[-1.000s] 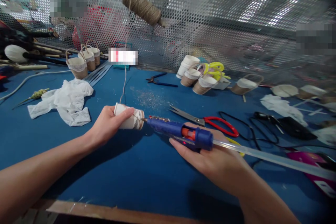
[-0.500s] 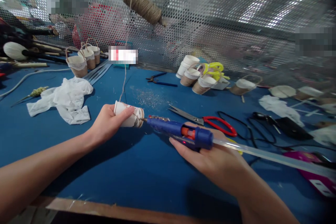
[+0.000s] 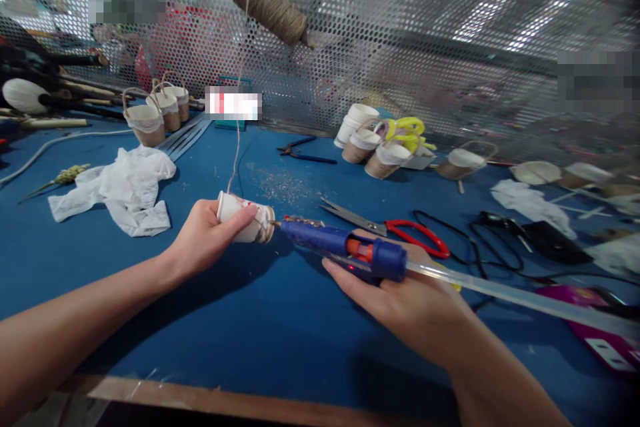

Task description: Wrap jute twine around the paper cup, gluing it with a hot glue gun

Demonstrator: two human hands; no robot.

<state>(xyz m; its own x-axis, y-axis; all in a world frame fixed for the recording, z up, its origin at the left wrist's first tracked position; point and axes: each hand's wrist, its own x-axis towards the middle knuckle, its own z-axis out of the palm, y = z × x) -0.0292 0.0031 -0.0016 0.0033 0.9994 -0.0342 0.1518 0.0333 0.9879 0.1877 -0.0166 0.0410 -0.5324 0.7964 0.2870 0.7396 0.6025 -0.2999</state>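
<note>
Over the flat blue counter (image 3: 260,327), the left hand (image 3: 203,233) has a white paper cup (image 3: 249,232) sideways in its grip, and the right hand (image 3: 400,300) holds a blue plastic glue gun (image 3: 323,240) pointing at it.

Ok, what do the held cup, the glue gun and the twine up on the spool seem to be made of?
Cup: probably paper, matte white, going by its rolled-looking rim.
Glue gun: blue body looks like moulded hard plastic, with a slight sheen.
Twine: dull brown, coarse strands suggest natural fibre, perhaps jute; a synthetic lookalike can't be ruled out.
</note>
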